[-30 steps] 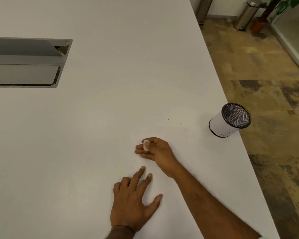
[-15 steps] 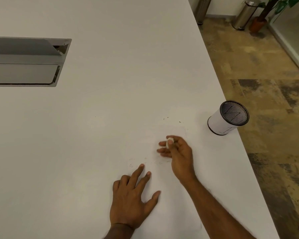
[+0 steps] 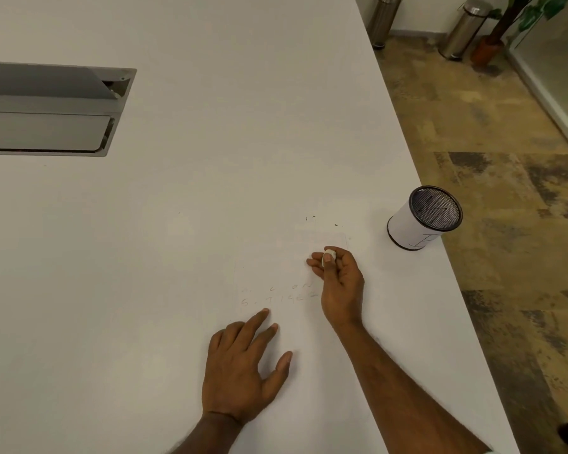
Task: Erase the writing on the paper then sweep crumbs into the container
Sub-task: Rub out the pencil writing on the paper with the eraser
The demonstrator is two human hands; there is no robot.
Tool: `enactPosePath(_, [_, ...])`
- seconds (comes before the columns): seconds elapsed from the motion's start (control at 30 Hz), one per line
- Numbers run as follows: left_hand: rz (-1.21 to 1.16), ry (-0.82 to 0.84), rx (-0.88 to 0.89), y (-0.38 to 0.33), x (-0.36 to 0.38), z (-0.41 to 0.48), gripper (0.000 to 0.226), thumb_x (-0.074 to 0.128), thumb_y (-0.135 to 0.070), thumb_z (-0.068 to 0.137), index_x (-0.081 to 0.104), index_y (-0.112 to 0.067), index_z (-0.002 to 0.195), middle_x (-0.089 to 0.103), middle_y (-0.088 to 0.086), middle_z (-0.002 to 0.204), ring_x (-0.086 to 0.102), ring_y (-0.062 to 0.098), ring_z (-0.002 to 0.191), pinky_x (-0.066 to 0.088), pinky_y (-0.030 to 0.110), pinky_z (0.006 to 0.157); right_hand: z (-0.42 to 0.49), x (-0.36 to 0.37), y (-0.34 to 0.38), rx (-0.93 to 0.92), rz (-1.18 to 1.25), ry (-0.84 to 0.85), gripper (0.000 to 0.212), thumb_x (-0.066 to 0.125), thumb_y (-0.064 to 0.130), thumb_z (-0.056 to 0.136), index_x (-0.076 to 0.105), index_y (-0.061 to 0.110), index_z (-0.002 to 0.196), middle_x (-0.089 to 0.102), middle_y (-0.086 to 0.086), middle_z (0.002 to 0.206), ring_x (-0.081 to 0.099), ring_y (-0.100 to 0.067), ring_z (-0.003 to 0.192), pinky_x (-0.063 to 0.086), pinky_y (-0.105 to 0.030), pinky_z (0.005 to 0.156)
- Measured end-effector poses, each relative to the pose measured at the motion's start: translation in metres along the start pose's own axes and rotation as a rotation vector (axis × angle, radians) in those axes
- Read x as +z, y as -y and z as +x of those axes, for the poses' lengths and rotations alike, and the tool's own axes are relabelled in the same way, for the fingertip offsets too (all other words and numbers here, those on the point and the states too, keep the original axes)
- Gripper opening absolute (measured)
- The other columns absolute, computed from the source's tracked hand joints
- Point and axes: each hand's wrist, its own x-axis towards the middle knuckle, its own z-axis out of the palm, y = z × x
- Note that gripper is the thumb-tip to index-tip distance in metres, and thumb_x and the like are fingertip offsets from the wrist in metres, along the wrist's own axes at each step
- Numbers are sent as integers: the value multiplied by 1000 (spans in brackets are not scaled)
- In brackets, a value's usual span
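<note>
The paper (image 3: 269,263) was barely told from the white desk (image 3: 210,158), only faint edges being made out, and the pale writing (image 3: 276,294) on its middle could not be read. A white eraser (image 3: 328,256) was pinched in the curled fingers (image 3: 315,265) of the right hand (image 3: 340,283) over the paper's upper right part, while the left hand (image 3: 243,365) was laid flat on its lower part, fingers spread. Dark crumbs (image 3: 312,217) were seen just beyond the paper's far edge, the container (image 3: 423,217) apart to its right.
</note>
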Motion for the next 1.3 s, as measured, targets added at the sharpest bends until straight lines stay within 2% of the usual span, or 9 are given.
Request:
enactPosePath(0.2, [9, 46, 55, 3, 2, -4, 52, 52, -60, 90, 73, -22, 120, 57, -4, 143, 55, 23, 120, 46, 45, 95, 11, 4, 1, -51, -78, -11, 16, 48, 19, 99, 59, 11, 106, 70, -7, 96, 71, -20, 86, 58, -38, 82])
enactPosePath(0.37, [41, 50, 60, 2, 6, -1, 50, 51, -59, 92, 72, -23, 120, 59, -3, 141, 52, 22, 124, 39, 41, 101, 14, 5, -2, -93, -127, -19, 16, 48, 19, 99, 59, 10, 107, 70, -6, 95, 71, -18, 85, 58, -36, 80])
enactPosePath(0.5, [-13, 59, 78, 3, 6, 0, 52, 53, -59, 92, 72, -20, 122, 58, -2, 142, 53, 20, 131, 49, 45, 102, 18, 9, 0, -117, -131, -102, 17, 48, 19, 100, 59, 9, 107, 70, -5, 95, 70, -14, 84, 58, -34, 80])
enactPosePath(0.63, [-47, 141, 133, 7, 5, -2, 66, 54, -64, 92, 59, -19, 139, 42, -2, 156, 37, 18, 145, 34, 41, 113, 22, 11, 2, -135, -146, -119, 18, 48, 19, 99, 59, 7, 108, 70, -6, 96, 70, -12, 84, 58, -32, 80])
enactPosePath(0.87, [39, 224, 142, 6, 6, 2, 72, 45, -69, 95, 43, -23, 151, 29, -3, 163, 23, 15, 151, 22, 36, 119, 30, 9, -2, -207, -201, -94, 15, 54, 18, 97, 62, 9, 106, 61, -7, 101, 68, -17, 87, 58, -35, 79])
enactPosePath(1.0, [13, 218, 147, 7, 6, 2, 71, 48, -66, 94, 46, -23, 150, 31, -3, 162, 24, 16, 151, 23, 37, 118, 16, 11, -2, -378, -477, 94, 19, 66, 12, 88, 69, 11, 107, 56, -1, 98, 59, -12, 87, 53, -25, 75])
enactPosePath(1.1, [0, 200, 159, 6, 6, 3, 66, 50, -65, 95, 51, -22, 146, 36, -1, 160, 29, 18, 149, 24, 39, 118, -5, 20, -1, -455, -591, 365, 18, 72, 23, 83, 72, 16, 99, 69, 5, 91, 58, -9, 87, 47, -25, 80])
enactPosePath(1.2, [15, 191, 141, 5, 6, 5, 61, 46, -65, 97, 57, -23, 141, 44, 1, 154, 36, 17, 145, 25, 37, 117, -22, 34, -1, -450, -595, 670, 13, 69, 23, 82, 74, 16, 92, 70, 6, 87, 57, -9, 86, 42, -20, 80])
enactPosePath(1.3, [23, 201, 130, 5, 6, 3, 61, 45, -64, 98, 55, -24, 143, 45, 0, 154, 37, 17, 145, 26, 37, 117, -13, 46, -2, -520, -655, 690, 15, 70, 22, 81, 74, 11, 90, 70, 0, 84, 56, -14, 83, 43, -24, 77])
